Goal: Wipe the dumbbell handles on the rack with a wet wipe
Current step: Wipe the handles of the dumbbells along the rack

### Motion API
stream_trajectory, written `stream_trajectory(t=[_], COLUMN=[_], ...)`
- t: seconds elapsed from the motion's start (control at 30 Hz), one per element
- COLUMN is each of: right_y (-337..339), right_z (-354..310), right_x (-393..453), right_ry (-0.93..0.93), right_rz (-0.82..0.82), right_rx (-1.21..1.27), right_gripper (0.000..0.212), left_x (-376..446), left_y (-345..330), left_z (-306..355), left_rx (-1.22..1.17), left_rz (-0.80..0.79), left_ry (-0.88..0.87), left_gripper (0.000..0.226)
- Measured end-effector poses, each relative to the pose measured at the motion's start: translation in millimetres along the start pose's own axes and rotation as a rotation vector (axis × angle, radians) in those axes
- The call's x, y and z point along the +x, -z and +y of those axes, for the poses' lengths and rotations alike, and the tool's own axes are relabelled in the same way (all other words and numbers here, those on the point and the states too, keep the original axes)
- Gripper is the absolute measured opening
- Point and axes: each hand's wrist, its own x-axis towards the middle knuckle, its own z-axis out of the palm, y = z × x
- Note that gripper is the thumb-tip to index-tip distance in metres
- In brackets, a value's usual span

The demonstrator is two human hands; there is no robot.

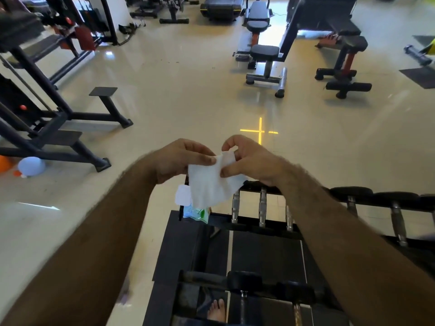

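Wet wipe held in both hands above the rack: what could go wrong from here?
1. The wet wipe is only pinched at its top edge by the left hand and right hand; it may slip or stay bunched.
2. The wipe packet sits at the rack's end with its flap open; a forearm could knock it off.
3. The dumbbell handles sit close together, so some could be missed.

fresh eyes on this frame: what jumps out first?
Dead centre, the left hand and right hand pinch a white wet wipe by its top edge, held above the dumbbell rack. Just below it, a row of metal dumbbell handles lies on the rack's top tier, with a green wipe packet at the rack's left end. Beyond stretches a glossy gym floor with benches far right.
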Motion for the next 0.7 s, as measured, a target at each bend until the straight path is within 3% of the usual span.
stream_trajectory(t=[0.13, 0.3, 0.37, 0.43, 0.5, 0.6, 0.7], right_y=[15.6, 17.0, 18.7, 21.1, 20.3, 3.5, -16.9], right_z=[-22.3, -31.4, -29.5, -22.6, -7.6, 25.8, 48.8], right_x=[-2.8, -7.7, -8.2, -7.3, -9.4, -19.7, -23.4], right_ry=[0.001, -0.02, -0.047, -0.055, -0.06, -0.107, -0.157], right_rz=[-0.052, -0.066, -0.052, 0.013, 0.084, -0.139, -0.161], right_rx=[-0.144, -0.291, -0.233, -0.124, 0.145, 0.666, 0.826], right_gripper=[0.068, 0.067, 0.065, 0.064, 0.063, 0.063, 0.05], left_x=[3.5, 5.3, 4.8, 4.9, 6.8, 11.7, 17.7], left_y=[-1.2, -12.0, -20.4, -28.6, -34.3, -39.2, -38.5], left_z=[15.1, 16.0, 15.8, 12.8, 4.4, -12.0, -28.7], left_rx=[0.106, -0.025, 0.059, 0.08, -0.076, -0.417, -0.605], left_rz=[-0.065, -0.128, -0.145, -0.091, 0.016, 0.112, 0.091], left_ry=[0.013, 0.048, 0.005, -0.03, -0.028, 0.039, 0.171], left_gripper=[0.032, 0.048, 0.033, 0.024, 0.026, 0.034, 0.045])
